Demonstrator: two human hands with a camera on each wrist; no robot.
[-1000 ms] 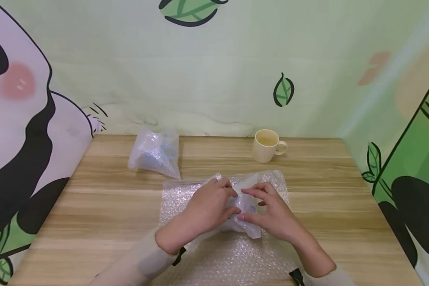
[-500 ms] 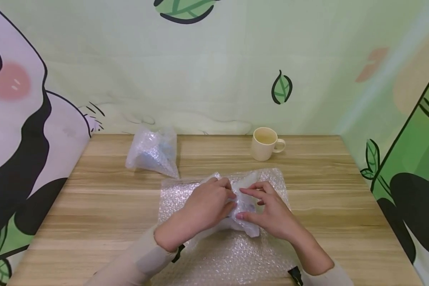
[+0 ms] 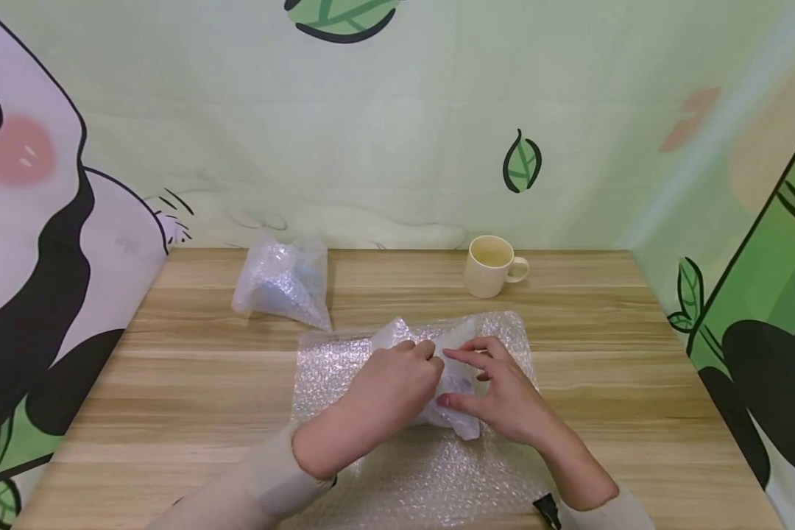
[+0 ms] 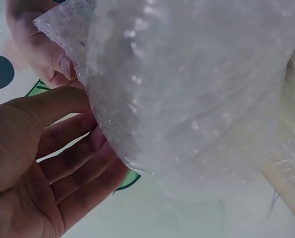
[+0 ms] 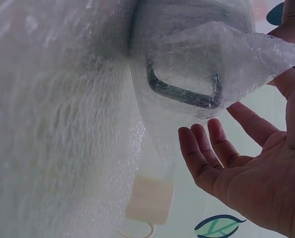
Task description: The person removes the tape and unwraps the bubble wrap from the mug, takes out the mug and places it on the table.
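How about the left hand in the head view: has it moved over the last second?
Yes: the left hand has shifted slightly right and down in the frame, judged against the small printed leaf on the backdrop.

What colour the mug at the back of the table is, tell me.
Pale cream-yellow; the mug shows best in the head view.

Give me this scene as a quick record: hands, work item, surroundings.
Left hand: fingers curled, gripping the wrapped bundle
Right hand: fingers loosely extended, at the bundle's right side
Contents: dark loop shows through the wrap; object not identifiable
Underneath: bubble-wrap sheet, spread on the wooden table
Back left: second wrapped package, bluish inside
Back right: cream mug, upright, handle pointing right in head view
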